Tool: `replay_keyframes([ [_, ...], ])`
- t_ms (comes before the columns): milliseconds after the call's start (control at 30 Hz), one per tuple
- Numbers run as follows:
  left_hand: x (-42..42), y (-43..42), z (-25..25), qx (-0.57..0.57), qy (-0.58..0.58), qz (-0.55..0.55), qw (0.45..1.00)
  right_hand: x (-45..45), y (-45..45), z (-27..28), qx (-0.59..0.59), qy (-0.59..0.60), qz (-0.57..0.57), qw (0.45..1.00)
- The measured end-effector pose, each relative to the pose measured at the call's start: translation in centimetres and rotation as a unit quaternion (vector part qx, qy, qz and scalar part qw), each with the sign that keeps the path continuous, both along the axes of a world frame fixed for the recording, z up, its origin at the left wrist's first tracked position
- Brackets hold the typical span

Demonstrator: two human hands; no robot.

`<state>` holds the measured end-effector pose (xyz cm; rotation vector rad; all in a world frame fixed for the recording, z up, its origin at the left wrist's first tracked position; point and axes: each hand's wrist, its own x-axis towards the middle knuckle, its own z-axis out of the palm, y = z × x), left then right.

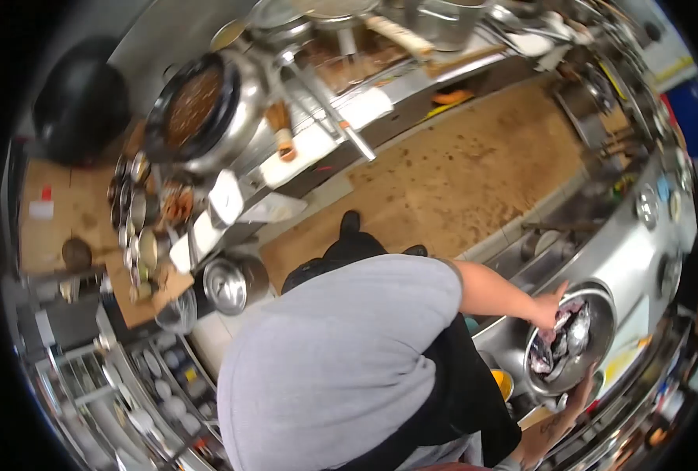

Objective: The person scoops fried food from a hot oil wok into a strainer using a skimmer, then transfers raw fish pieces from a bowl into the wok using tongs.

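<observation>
A round metal bowl stands on the steel counter at the right, holding several pieces of silvery fish with dark red parts. My left hand reaches over the bowl's upper left rim and touches the contents. One digit is stretched out and apart from the rest; the other fingertips are partly hidden. At the bowl's lower right edge, my right hand grips the rim, its palm partly hidden. A small orange-yellow container is beside the bowl, near the dark apron.
Brown stained floor lies between two counters. A large metal pot with brown liquid, a brush and pans line the upper counter. A lidded steel pot stands behind my body. Dish racks fill the lower left.
</observation>
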<state>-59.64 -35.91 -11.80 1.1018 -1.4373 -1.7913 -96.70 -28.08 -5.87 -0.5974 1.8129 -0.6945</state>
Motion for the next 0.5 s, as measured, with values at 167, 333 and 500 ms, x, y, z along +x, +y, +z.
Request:
replay_keyframes([
  [167, 2.9, 0.6, 2.9, 0.191, 0.059, 0.000, 0.980, 1.2, 0.0, 0.4, -0.005, -0.092, -0.062, 0.994],
  [333, 8.4, 0.8, 3.4, 0.093, 0.060, 0.024, 0.994, 4.2, -0.9, 1.8, -0.069, -0.048, -0.007, 0.996],
  [500, 16.4, 0.9, 1.3, -0.053, 0.212, 0.055, 0.974, 15.0, -3.9, 5.4, -0.125, -0.103, 0.031, 0.986],
])
